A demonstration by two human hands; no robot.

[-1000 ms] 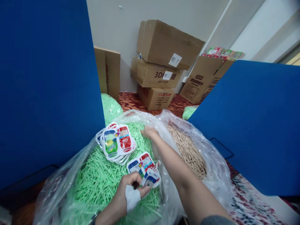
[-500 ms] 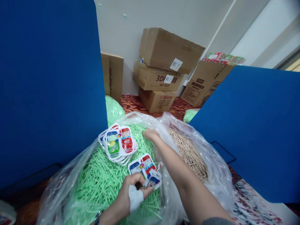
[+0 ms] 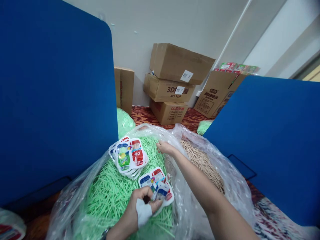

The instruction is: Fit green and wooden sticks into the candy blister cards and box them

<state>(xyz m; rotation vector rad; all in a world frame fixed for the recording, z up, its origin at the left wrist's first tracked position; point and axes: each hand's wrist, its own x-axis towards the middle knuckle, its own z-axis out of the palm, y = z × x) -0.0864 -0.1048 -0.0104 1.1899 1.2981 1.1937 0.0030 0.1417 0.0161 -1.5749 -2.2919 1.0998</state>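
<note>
My left hand (image 3: 143, 203), with white tape at the base of the thumb, grips a small printed packet (image 3: 160, 192) between thumb and fingers. Under that packet lies another blue, green and red packet (image 3: 152, 178). Up and to the left, a pile of white-edged Sprite and Cola packets (image 3: 131, 155) rests on thin green sticks (image 3: 110, 193) in a clear plastic bag (image 3: 67, 206). At the right rim of the green sticks is my right hand (image 3: 165, 147), its fingers curled down against them; whatever they pinch is hidden.
A second clear bag with brown sticks (image 3: 202, 163) stands on the right. Blue panels (image 3: 55, 100) flank both sides. Behind are stacked cardboard boxes (image 3: 172, 90), another box (image 3: 216, 93) with packets on top, and green bags on the patterned carpet (image 3: 141, 115).
The view has tipped slightly upward, so the scene sits lower. My right hand stays at the green sticks with its fingers drawn in slightly; my left hand keeps its packet, tilted a little differently.
</note>
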